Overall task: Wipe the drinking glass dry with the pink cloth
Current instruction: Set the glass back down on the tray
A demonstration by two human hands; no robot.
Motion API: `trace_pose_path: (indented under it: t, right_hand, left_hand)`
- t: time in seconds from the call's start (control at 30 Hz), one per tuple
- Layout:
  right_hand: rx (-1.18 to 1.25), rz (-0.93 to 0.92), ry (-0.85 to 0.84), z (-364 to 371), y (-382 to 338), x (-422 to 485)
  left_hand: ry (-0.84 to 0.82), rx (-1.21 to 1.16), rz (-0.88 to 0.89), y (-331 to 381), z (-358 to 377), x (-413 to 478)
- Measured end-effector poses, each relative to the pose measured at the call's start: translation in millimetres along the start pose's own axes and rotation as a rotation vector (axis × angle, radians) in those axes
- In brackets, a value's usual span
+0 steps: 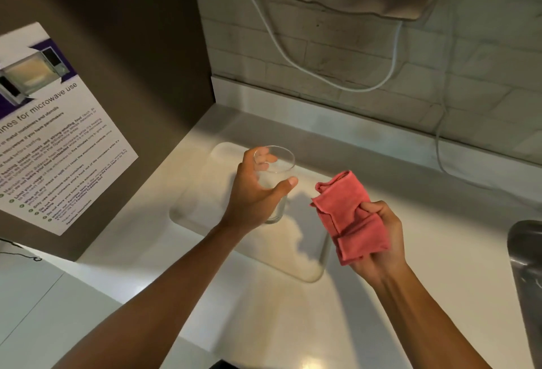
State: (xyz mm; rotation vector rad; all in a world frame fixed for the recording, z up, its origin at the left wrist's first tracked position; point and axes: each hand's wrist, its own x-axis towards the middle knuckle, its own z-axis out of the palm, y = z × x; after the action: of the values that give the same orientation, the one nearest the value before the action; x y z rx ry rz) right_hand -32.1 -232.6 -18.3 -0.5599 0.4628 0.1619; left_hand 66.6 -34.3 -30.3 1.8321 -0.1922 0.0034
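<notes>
A person's left hand [252, 192] grips a clear drinking glass [274, 169] upright over a pale tray [319, 266] on a white table [381, 310], thumb on the near wall and fingers curled round the far side, showing through the glass; whether its base touches the tray cannot be told. The right hand [378, 239] clutches a folded pink cloth [349, 216] just beside the glass but apart from it; wiping looks not yet begun. The glass is likely light, rigid and brittle, and slippery if wet, so a firm hold low on the body seems wise, leaving rim and inside free for the cloth; the cloth is soft and pliant, and should bunch easily into the mouth or wrap the outer wall; squeezing thin walls too hard could crack them. A microwave-use notice [58, 140] hangs at left; a steel sink [525, 251] edges in at right.
</notes>
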Motion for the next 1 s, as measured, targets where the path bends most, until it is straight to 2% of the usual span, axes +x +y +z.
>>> trace_pose_path:
  t: [0.27,0.6,0.83,1.0]
  right_hand:
    - [0.037,-0.031,0.152,-11.7,4.5,-3.3]
    - [0.027,0.010,0.167,-14.9,14.2,-14.2]
    - [-0.058,-0.008,0.066,-24.5,15.9,-13.0]
    - [-0.306,-0.124,-0.055,-27.3,17.2,-15.6]
  left_hand:
    - [-0.010,0.067,-0.038,-27.1,-0.1,-9.5]
    - [-0.026,0.051,-0.039,-38.1,4.6,-10.2]
    - [-0.063,0.082,-0.080,-46.2,2.2,-12.6]
    - [-0.065,0.213,-0.012,-39.2,-1.2,-15.7]
